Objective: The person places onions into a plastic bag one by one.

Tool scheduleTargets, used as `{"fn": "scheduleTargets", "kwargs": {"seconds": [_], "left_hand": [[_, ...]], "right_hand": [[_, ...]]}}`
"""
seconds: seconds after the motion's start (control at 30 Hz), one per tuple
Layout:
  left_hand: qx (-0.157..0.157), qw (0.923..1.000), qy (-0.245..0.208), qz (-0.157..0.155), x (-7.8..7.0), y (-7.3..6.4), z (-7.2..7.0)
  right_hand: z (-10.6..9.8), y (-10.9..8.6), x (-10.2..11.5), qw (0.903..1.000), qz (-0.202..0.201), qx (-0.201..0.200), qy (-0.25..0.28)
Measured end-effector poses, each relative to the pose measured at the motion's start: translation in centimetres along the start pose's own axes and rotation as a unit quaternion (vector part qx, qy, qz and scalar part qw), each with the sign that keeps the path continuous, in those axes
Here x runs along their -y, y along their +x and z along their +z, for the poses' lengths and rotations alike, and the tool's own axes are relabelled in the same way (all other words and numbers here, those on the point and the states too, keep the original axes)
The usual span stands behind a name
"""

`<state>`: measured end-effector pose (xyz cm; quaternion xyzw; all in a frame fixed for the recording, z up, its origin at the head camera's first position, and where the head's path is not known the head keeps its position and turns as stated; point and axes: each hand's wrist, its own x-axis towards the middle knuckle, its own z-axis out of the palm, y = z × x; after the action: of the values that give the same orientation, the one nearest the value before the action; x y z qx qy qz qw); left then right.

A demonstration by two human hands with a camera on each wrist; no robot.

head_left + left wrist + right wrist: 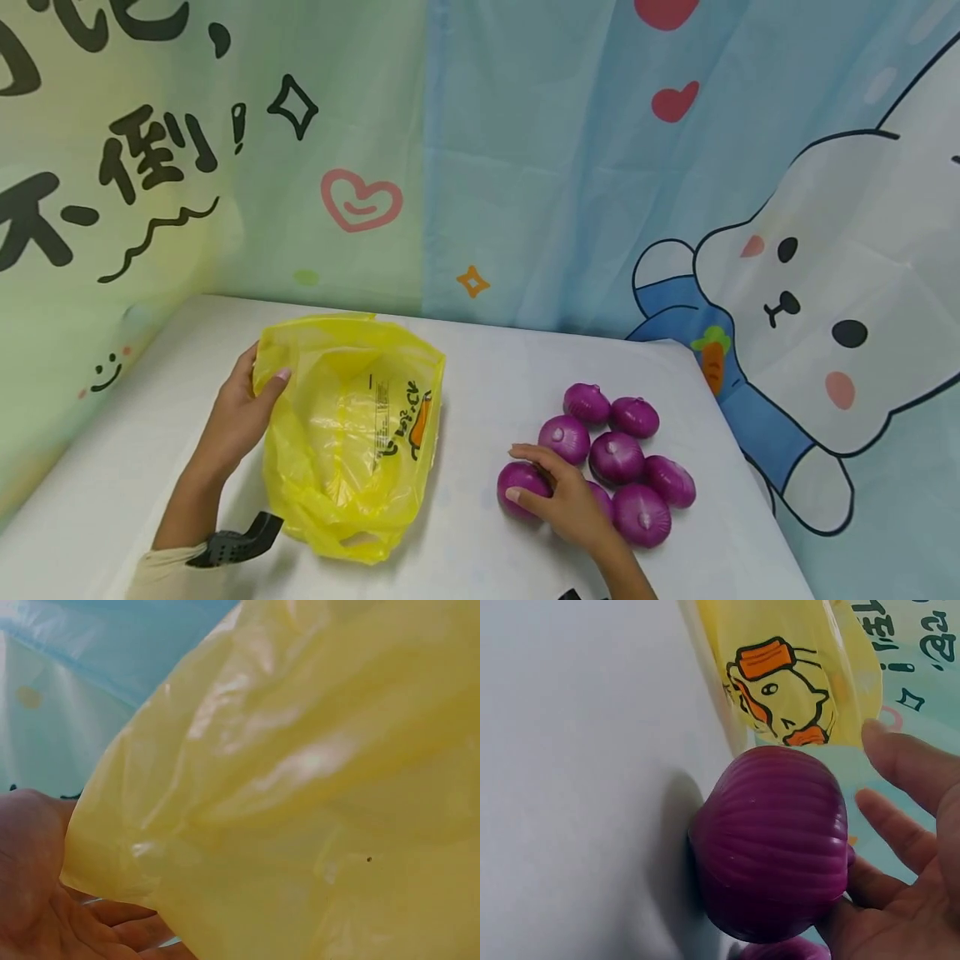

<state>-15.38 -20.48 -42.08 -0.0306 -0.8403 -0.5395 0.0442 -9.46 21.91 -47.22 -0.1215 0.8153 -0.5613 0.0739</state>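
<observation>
A yellow plastic bag (pixel 322 467) stands on the left of the white table with its mouth spread. My left hand (pixel 243 404) grips the bag's left rim, thumb over the edge and fingers on the outer side. Right of the bag, my right hand (pixel 573 504) is at the leftmost purple onion (pixel 519 483). In the right wrist view, thumb and fingers are spread beside this onion (pixel 772 840), with a gap between thumb tip and skin. Several more purple onions (pixel 617 458) cluster behind and to the right of that hand, which partly covers one.
The white table (pixel 480 400) ends at a back edge against a printed curtain (pixel 517 167) with hearts, lettering and a cartoon rabbit (pixel 810 317). A black wrist device (pixel 236 542) sits on my left forearm near the bag's lower left.
</observation>
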Motion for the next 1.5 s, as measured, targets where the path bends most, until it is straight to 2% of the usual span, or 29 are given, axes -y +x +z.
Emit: {"fn": "scheduleTargets", "kwargs": {"seconds": [0.17,0.37,0.53,0.77,0.93,1.27,1.5], "left_hand": [[0.008,0.9994,-0.031,0.010,0.0,0.0,0.0],[-0.004,0.9986,-0.053,-0.007,0.0,0.0,0.2],[-0.015,0.9969,-0.075,-0.021,-0.1,0.1,0.5],[-0.012,0.9959,-0.082,-0.037,-0.2,-0.2,0.8],[-0.011,0.9961,-0.077,-0.040,0.0,-0.2,0.8],[-0.011,0.9967,-0.068,-0.044,0.2,-0.1,0.7],[-0.007,0.9962,-0.069,-0.052,0.2,-0.1,0.7]], "right_hand": [[0.7,-0.2,-0.3,0.9999,0.001,-0.011,0.008],[1.6,-0.5,-0.2,0.9967,0.025,-0.029,-0.072],[1.9,-0.5,-0.3,0.9951,0.025,-0.030,-0.091],[2.3,-0.4,-0.3,0.9947,0.022,-0.024,-0.098],[2.4,-0.3,-0.4,0.9933,0.005,-0.027,-0.112],[2.4,0.0,-0.5,0.9948,-0.004,-0.042,-0.092],[1.6,1.2,1.4,0.9969,0.004,-0.053,-0.058]]}}
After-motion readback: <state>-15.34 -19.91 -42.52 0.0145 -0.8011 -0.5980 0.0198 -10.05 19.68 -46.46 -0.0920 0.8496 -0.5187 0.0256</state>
